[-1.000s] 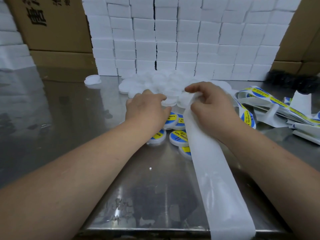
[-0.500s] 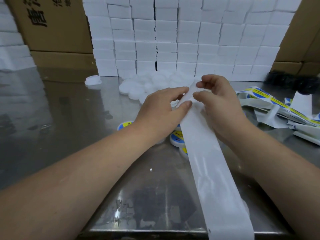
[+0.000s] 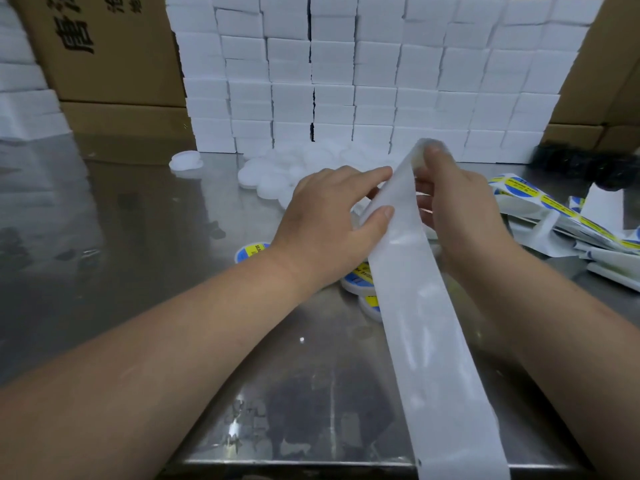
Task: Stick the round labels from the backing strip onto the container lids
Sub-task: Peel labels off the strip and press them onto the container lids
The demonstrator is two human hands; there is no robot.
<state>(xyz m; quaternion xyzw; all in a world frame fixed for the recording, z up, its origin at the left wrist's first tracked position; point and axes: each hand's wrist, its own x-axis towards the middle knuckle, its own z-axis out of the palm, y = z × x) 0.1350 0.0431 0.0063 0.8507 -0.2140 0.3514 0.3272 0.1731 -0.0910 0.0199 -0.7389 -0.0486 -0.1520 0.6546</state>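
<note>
A long white backing strip runs from the table's front edge up to my hands. My right hand holds its raised top end, fingers curled round the fold. My left hand touches the strip's left edge with thumb and forefinger; whether it pinches a label is hidden. Under my hands lie round lids with blue and yellow labels, one further left. Plain white lids are heaped behind them.
The steel table carries a wall of white boxes at the back, cardboard cartons on the left, one stray white lid, and a tangle of label strip with blue and yellow stickers at the right.
My right hand has lifted the strip's top end higher. My left hand left the labelled lids and came up to the strip's left edge.
</note>
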